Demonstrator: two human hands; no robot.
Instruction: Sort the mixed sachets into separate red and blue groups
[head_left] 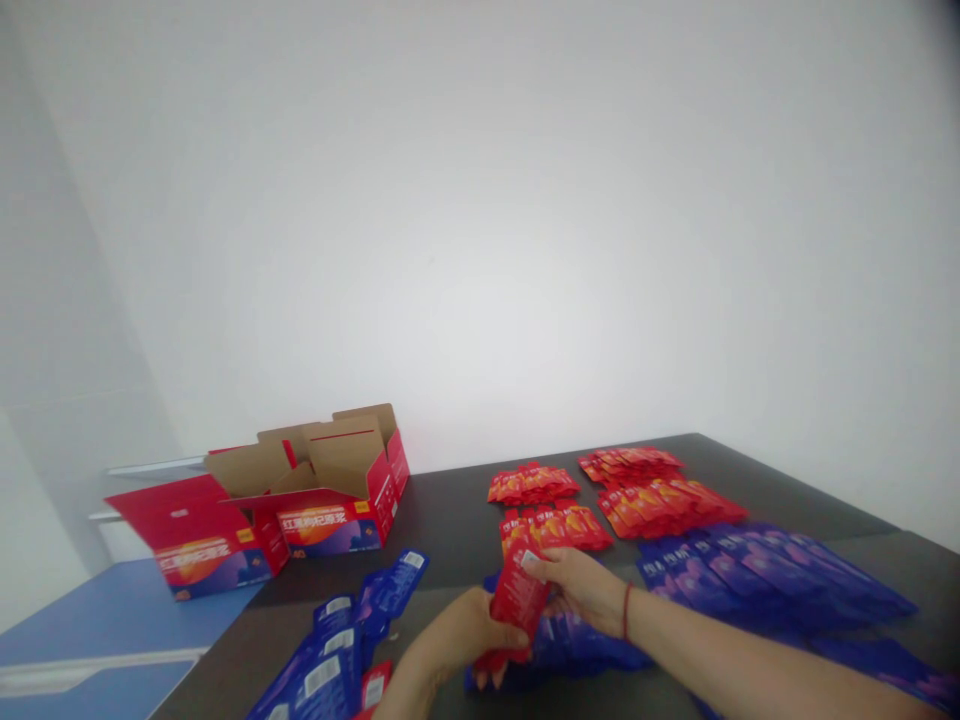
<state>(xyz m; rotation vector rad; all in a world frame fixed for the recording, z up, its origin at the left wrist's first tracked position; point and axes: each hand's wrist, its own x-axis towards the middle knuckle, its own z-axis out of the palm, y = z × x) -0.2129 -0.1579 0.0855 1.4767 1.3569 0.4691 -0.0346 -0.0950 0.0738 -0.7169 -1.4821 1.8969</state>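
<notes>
Near the front of the dark table, my left hand (466, 632) grips the lower part of a red sachet (519, 598), its thumb across the front. With its fingers closed at the sachet's top edge, my right hand (581, 583) holds the same sachet, which is tilted. More red shows below it, under the left hand; I cannot tell whether that is a second sachet. Blue sachets (581, 645) lie beneath and behind both hands. Left of my left hand is a loose heap of blue sachets (326, 655), with a red sachet (376, 685) beside it.
Red and orange sachets lie in overlapping rows (534, 484) (664, 505) towards the back of the table (442, 510). A broad spread of blue sachets (765, 575) covers the right. Open red cardboard boxes (330, 525) stand at the left, by a blue surface (97, 610). A white wall rises behind.
</notes>
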